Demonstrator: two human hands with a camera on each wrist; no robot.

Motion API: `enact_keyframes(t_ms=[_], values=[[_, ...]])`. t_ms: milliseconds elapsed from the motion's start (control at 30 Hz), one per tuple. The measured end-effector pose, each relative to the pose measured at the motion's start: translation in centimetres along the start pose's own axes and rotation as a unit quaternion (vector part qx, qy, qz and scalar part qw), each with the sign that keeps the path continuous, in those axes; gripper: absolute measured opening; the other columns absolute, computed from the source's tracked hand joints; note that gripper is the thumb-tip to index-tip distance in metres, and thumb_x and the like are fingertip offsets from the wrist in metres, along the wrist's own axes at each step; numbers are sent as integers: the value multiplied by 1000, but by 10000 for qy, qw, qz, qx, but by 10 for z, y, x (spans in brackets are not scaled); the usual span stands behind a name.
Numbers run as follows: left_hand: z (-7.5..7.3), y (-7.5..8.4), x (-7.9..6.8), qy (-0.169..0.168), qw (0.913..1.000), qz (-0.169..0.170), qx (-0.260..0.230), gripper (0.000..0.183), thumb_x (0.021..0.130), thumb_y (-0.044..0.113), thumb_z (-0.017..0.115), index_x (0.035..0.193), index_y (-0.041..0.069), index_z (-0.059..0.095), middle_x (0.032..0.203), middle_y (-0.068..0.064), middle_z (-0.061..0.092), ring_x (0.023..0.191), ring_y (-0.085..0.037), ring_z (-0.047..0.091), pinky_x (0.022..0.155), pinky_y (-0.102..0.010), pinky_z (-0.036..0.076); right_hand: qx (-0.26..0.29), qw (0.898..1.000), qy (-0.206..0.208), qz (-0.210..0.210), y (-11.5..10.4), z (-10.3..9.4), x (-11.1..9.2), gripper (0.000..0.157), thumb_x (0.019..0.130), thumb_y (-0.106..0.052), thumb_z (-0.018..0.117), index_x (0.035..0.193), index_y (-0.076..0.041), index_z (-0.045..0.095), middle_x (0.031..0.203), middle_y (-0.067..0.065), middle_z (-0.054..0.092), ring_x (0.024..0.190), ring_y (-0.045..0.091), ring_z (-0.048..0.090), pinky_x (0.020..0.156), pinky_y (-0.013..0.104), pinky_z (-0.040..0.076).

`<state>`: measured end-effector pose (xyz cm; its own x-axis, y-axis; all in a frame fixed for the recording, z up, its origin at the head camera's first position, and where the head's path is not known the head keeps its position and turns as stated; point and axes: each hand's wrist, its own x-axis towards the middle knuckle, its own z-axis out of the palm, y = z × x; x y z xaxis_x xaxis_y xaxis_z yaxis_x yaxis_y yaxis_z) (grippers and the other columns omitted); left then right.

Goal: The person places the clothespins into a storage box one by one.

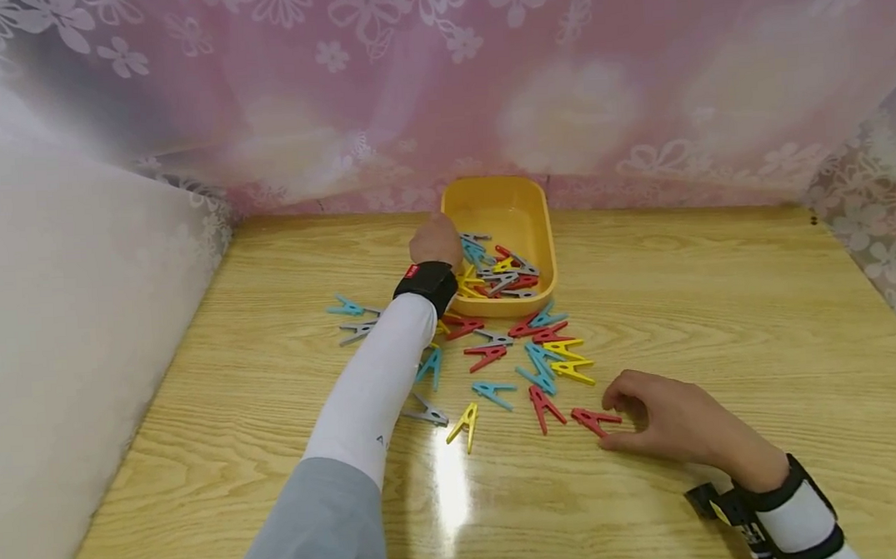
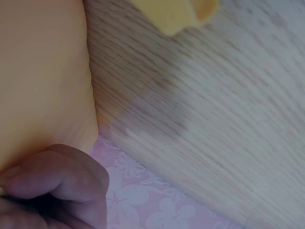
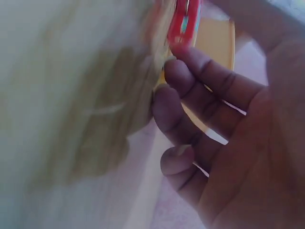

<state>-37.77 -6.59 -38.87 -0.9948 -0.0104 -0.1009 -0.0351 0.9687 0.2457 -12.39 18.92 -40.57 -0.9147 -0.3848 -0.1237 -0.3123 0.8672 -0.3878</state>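
Several plastic clothespins in red, blue, yellow and grey lie on the wooden table. More of them fill the front part of a yellow basket. My left hand grips the basket's left rim; its fingers curl against the yellow wall in the left wrist view. My right hand reaches in low from the right around a red clothespin, thumb and forefinger spread on either side of it. In the right wrist view, the forefinger's tip is right at the red clothespin, and the other fingers are loosely bent.
The basket stands at the table's back edge against a pink flowered curtain. A white wall borders the table on the left. Near my right hand lie another red clothespin and a yellow one. My left forearm covers part of the scattered clothespins.
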Motion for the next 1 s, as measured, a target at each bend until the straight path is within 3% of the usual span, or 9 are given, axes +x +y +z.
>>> enact_keyframes(t_ms=[233,333,467,733,1000], values=[[-1,-5,2,8,9999,-125,-63,36,98,25,53,128,5,50,87,-7,65,71,-19,64,64,-33,54,-117,9994,228,-225,3,0,6,24,79,-47,74,90,-29,64,80,-17,49,67,-1,45,60,24,42],[-1,-7,3,19,9999,-140,-34,35,98,25,53,125,4,50,88,-7,65,72,-19,64,64,-33,54,-110,9993,293,-186,5,-5,10,24,81,-46,73,93,-26,66,81,-17,51,67,0,45,57,24,41],[-3,-9,4,44,9998,-164,-48,35,98,24,53,127,4,50,88,-7,65,72,-19,64,64,-33,53,-35,9975,676,-198,5,-16,22,26,84,-41,72,99,-21,69,84,-13,56,67,2,47,54,25,39],[-1,-9,4,26,9997,-229,-36,33,98,24,53,124,4,53,91,-6,66,76,-18,65,64,-33,54,-45,9816,1825,-558,-2,-41,77,28,85,-29,73,107,-11,69,92,2,61,65,12,48,47,27,37],[2,0,3,-82,9997,-223,-40,47,90,26,66,129,6,50,92,-4,67,75,-17,64,63,-33,54,38,9795,1930,-580,-24,-52,137,32,88,-29,70,111,-6,68,95,8,62,66,17,50,51,32,39]])
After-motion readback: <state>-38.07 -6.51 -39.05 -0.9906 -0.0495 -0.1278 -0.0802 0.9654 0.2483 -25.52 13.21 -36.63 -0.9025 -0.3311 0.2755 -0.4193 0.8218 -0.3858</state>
